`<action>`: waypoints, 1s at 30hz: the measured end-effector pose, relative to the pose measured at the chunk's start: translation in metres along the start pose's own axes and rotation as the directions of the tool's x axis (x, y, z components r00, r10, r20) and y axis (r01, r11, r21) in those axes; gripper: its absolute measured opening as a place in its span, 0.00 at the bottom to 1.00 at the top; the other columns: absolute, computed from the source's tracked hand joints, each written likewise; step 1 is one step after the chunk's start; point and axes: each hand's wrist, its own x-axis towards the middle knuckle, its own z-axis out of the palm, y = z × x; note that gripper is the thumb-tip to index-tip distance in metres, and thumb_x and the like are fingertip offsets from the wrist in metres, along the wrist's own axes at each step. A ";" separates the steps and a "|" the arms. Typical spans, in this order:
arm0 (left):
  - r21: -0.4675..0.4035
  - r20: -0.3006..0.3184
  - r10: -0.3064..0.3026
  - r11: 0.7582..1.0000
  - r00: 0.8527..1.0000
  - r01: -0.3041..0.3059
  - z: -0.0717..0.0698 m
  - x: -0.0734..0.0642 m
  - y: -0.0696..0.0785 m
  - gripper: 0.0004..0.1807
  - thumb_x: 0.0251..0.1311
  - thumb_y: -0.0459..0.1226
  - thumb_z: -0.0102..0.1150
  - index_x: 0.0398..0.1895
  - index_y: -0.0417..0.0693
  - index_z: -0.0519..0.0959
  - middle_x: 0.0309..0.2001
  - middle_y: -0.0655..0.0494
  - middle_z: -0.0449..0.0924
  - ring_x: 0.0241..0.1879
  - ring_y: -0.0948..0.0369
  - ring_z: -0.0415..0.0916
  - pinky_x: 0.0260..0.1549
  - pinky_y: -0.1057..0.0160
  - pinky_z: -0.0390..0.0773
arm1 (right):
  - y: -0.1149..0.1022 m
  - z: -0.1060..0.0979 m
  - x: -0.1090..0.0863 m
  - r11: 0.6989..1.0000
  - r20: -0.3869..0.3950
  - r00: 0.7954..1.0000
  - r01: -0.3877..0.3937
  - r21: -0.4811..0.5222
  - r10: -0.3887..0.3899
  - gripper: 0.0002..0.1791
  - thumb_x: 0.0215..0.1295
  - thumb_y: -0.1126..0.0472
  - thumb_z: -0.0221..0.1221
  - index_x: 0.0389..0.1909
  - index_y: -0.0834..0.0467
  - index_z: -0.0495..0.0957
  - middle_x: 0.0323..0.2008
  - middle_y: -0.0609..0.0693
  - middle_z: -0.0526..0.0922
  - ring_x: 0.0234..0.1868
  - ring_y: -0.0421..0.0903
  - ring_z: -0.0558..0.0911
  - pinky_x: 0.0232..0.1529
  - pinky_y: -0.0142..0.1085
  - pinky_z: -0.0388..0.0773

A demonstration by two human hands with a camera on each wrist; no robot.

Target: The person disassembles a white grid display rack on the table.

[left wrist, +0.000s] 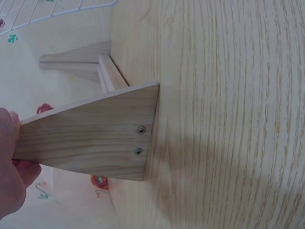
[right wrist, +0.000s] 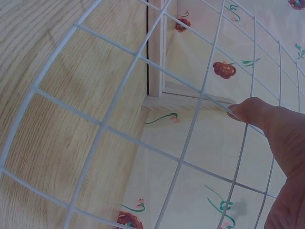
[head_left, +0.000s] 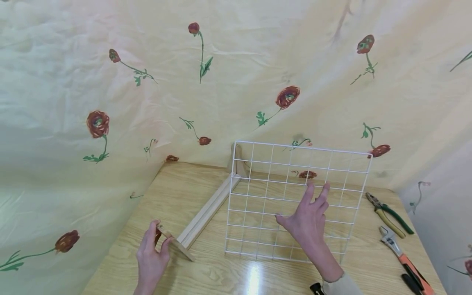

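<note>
A white wire grid (head_left: pixel 265 196) stands steeply tilted above the wooden table. My right hand (head_left: pixel 307 221) is spread against the grid's middle, holding it by the wires; in the right wrist view its thumb (right wrist: pixel 243 110) lies at a wire crossing. To the left is a wooden stand, a long rail (head_left: pixel 206 211) with a tapered end board at each end. Between thumb and fingers, my left hand (head_left: pixel 153 256) grips the narrow end of the near end board (left wrist: pixel 95 133), which shows two metal screws (left wrist: pixel 141 129). Behind the grid's left edge stands the far end board (head_left: pixel 239 159).
Along the table's right side lie pliers (head_left: pixel 391 215) with green and yellow handles and an adjustable wrench (head_left: pixel 402 254) with an orange handle. Black-handled items lie by the wrench and beside the right sleeve (head_left: pixel 341 284). Flower-printed cloth (head_left: pixel 236 102) hangs round the back and sides.
</note>
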 end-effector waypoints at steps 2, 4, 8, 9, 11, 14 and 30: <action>0.002 0.001 -0.003 1.000 1.000 0.003 0.000 0.000 0.001 0.37 0.67 0.55 0.56 0.55 0.24 0.73 0.41 0.33 0.79 0.35 0.45 0.80 0.47 0.75 0.80 | 0.000 0.000 0.000 1.000 -0.003 1.000 0.001 0.000 -0.001 0.78 0.23 0.50 0.86 0.73 0.66 0.44 0.74 0.73 0.26 0.44 0.74 0.65 0.11 0.41 0.68; 0.003 0.001 -0.004 1.000 1.000 0.004 0.001 -0.001 0.001 0.37 0.66 0.55 0.56 0.55 0.25 0.73 0.40 0.34 0.79 0.35 0.45 0.80 0.46 0.74 0.81 | 0.000 0.001 0.000 1.000 -0.007 1.000 0.002 0.001 -0.002 0.78 0.22 0.50 0.86 0.73 0.66 0.44 0.74 0.72 0.26 0.44 0.73 0.65 0.11 0.41 0.68; 0.002 0.005 -0.011 1.000 1.000 0.011 0.002 -0.001 0.002 0.37 0.66 0.55 0.56 0.56 0.25 0.73 0.41 0.34 0.79 0.36 0.44 0.80 0.44 0.72 0.82 | 0.001 0.002 -0.001 1.000 -0.016 1.000 0.008 0.003 -0.008 0.79 0.21 0.49 0.86 0.73 0.66 0.45 0.74 0.73 0.27 0.43 0.74 0.65 0.11 0.41 0.68; 0.000 0.006 -0.011 1.000 1.000 0.011 0.002 -0.002 0.002 0.37 0.66 0.55 0.56 0.56 0.25 0.73 0.41 0.34 0.79 0.36 0.44 0.80 0.44 0.72 0.82 | 0.001 0.002 -0.001 1.000 -0.018 1.000 0.009 0.003 -0.009 0.79 0.21 0.49 0.86 0.73 0.66 0.45 0.74 0.73 0.28 0.43 0.74 0.65 0.11 0.41 0.68; 0.001 0.007 -0.011 1.000 1.000 0.011 0.003 -0.002 0.002 0.37 0.66 0.55 0.56 0.56 0.25 0.73 0.42 0.34 0.79 0.36 0.44 0.80 0.44 0.72 0.82 | 0.001 0.002 -0.001 1.000 -0.017 1.000 0.011 0.005 -0.010 0.79 0.21 0.49 0.86 0.73 0.66 0.45 0.74 0.73 0.28 0.44 0.74 0.65 0.11 0.41 0.68; 0.000 0.006 -0.010 1.000 1.000 0.010 0.003 -0.002 0.003 0.37 0.66 0.54 0.56 0.56 0.25 0.73 0.41 0.34 0.79 0.36 0.44 0.80 0.44 0.72 0.82 | 0.001 0.001 -0.001 1.000 -0.012 1.000 0.009 0.009 -0.009 0.79 0.21 0.49 0.86 0.73 0.66 0.44 0.74 0.73 0.27 0.44 0.74 0.65 0.11 0.41 0.68; 0.029 -0.011 0.017 0.999 1.000 -0.017 0.007 -0.002 0.007 0.35 0.67 0.55 0.55 0.54 0.26 0.74 0.35 0.39 0.80 0.32 0.44 0.82 0.35 0.64 0.87 | -0.001 0.001 -0.003 1.000 0.000 1.000 0.014 0.005 -0.014 0.79 0.22 0.50 0.86 0.73 0.67 0.44 0.73 0.74 0.29 0.44 0.75 0.65 0.12 0.43 0.69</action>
